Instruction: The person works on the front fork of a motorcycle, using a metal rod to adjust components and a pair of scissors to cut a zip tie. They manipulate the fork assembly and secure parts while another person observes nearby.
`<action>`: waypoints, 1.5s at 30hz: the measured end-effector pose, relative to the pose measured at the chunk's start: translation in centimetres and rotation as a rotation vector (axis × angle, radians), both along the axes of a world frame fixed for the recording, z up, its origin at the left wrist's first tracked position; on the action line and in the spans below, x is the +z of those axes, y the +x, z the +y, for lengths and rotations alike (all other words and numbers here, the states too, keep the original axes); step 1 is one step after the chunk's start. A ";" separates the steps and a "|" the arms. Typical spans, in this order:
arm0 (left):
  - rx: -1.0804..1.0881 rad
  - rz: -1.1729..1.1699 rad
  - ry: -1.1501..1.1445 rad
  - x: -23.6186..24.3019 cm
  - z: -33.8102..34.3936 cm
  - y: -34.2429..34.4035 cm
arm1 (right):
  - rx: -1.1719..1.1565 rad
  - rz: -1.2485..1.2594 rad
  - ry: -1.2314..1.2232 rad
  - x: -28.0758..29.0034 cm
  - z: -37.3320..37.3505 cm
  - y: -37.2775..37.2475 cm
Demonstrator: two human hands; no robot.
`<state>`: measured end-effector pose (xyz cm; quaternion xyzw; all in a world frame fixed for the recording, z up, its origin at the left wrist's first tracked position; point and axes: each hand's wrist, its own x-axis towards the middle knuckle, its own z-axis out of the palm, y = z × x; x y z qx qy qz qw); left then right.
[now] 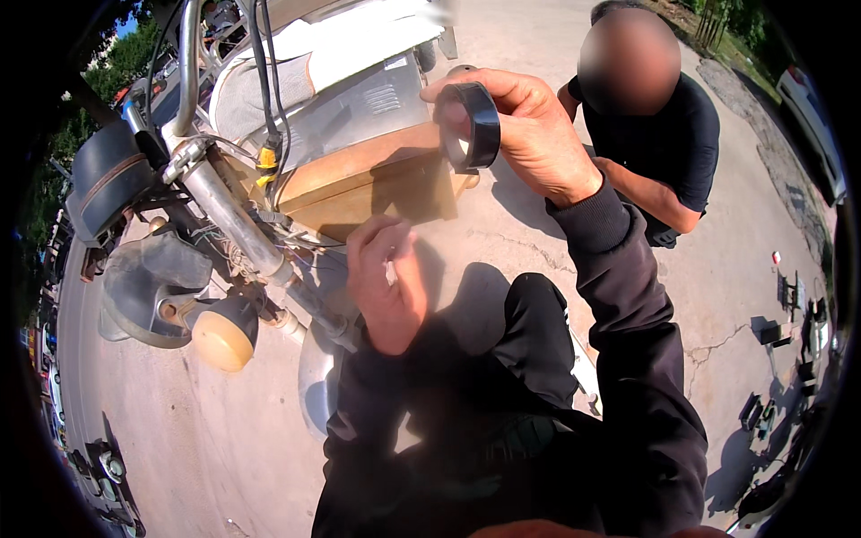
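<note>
High in the middle, my right hand grips a roll of black tape, its fingers and thumb on the ring's rim. Lower and to the left is my left hand, slightly blurred, with curled fingers drawn together. A small pale spot shows between those fingers; what it is, I cannot make out. Just left of this hand stands a stripped metal vehicle front with a slanted steel tube and loose wires. A black cable with a yellow connector hangs beside the tube.
A tan board and a grey metal box lie behind the hands. At left are a dark plastic housing and a yellowish round lamp. Another person crouches at the upper right. Small dark parts lie on the ground.
</note>
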<state>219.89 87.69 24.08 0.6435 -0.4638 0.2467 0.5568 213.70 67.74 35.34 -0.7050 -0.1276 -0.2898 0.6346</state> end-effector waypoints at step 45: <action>0.451 -0.851 0.105 11.3 -5.9 -0.5 | -0.543 -0.298 0.117 -3.5 4.9 -3.1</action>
